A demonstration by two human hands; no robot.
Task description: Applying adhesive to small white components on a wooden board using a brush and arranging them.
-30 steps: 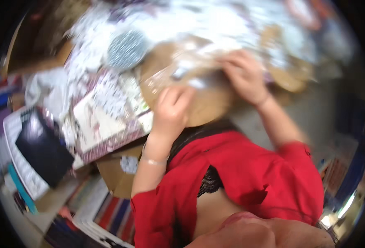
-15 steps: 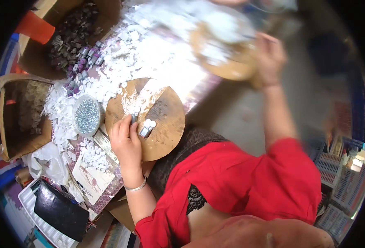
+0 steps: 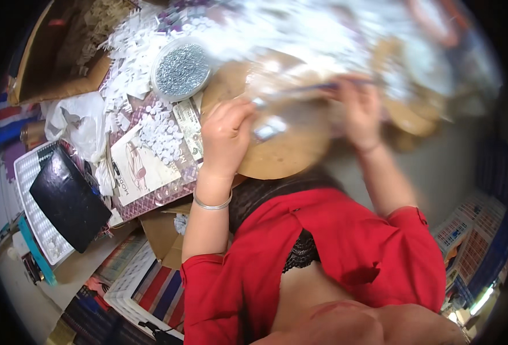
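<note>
My left hand (image 3: 226, 135), a bangle on its wrist, rests at the left side of a round brown board (image 3: 288, 161). Its fingers are closed on a small grey-and-white plastic part (image 3: 258, 102). Just right of that, a similar small grey-and-white part (image 3: 270, 128) lies on the board. Over the board's right side, my blurred right hand (image 3: 360, 112) grips a thin dark stick (image 3: 311, 88) that points left toward the left fingers. The stick's tip is too smeared to make out. Shiny clear film (image 3: 265, 75) seems to lie on the board's far part.
A round tub of small metal pins (image 3: 182, 69) stands beyond my left hand, with white plastic pieces (image 3: 162, 135) heaped around. A cardboard box (image 3: 90, 77) is far left, a black flat case (image 3: 70, 195) near left. Another brown board (image 3: 406, 118), blurred, lies right.
My right hand has come left from the far right, over to the board, with the stick. The view has shifted, so the board and tub sit farther right and higher.
</note>
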